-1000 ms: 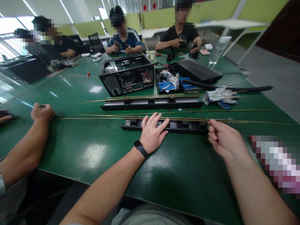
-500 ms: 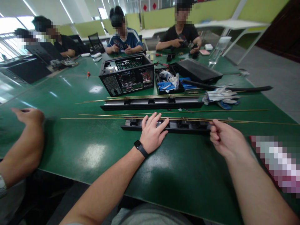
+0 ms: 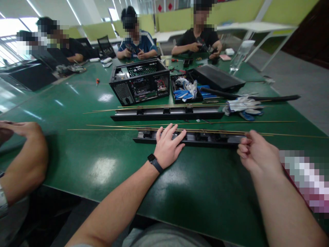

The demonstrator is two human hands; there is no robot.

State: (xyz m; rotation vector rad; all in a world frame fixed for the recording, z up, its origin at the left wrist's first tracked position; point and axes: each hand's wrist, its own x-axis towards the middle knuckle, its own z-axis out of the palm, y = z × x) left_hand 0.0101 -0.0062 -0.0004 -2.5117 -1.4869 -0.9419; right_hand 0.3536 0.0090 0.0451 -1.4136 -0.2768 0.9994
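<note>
My left hand point(image 3: 170, 145) lies spread and palm down over the middle of a long black channel-shaped rail point(image 3: 195, 142), fingertips at several thin brass-coloured rods point(image 3: 120, 129). Dark blocks point(image 3: 202, 135) sit inside the rail. By its right end, my right hand point(image 3: 257, 151) is closed in a pinch, with thumb and forefinger at the rods. What is between those fingertips is too small to make out. Behind lies a second black rail point(image 3: 167, 115), also with rods along it.
Beyond stand an open black computer case point(image 3: 140, 85), a tray of gloves point(image 3: 183, 89), more gloves point(image 3: 244, 107), a black tube point(image 3: 272, 98) and a clear bottle point(image 3: 240, 56). A neighbour's arm point(image 3: 28, 154) rests at left. Several people work across the green table point(image 3: 84, 164).
My right hand has moved right along the rods to the rail's end, while the rods stay put. My left hand is unmoved. The neighbour's hand at left has shifted further left.
</note>
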